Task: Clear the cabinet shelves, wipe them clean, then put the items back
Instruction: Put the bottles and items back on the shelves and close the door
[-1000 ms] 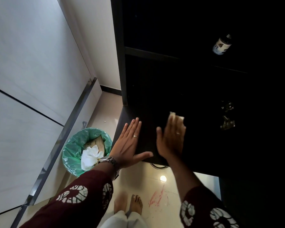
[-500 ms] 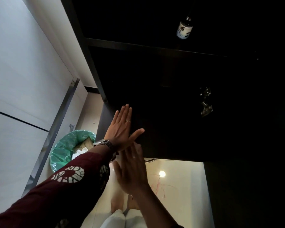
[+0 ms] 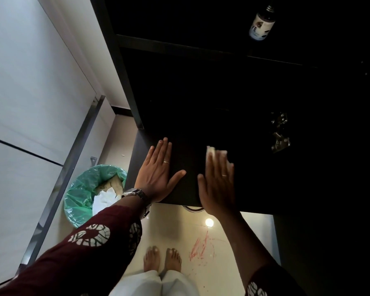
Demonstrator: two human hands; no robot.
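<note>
The bottle (image 3: pixel 262 23) on the upper cabinet shelf (image 3: pixel 179 45) carried a pale label (image 3: pixel 259 30); two dark letters on it looked like "VE", though blur left them uncertain; its other print could not be read; dark marks on the cardboard (image 3: pixel 111 185) in the bin (image 3: pixel 79 196) were illegible too.

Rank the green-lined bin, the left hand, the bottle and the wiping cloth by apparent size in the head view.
1. green-lined bin, narrowly
2. left hand, nearer the camera
3. bottle
4. wiping cloth, mostly hidden under the right hand, so unsure
</note>
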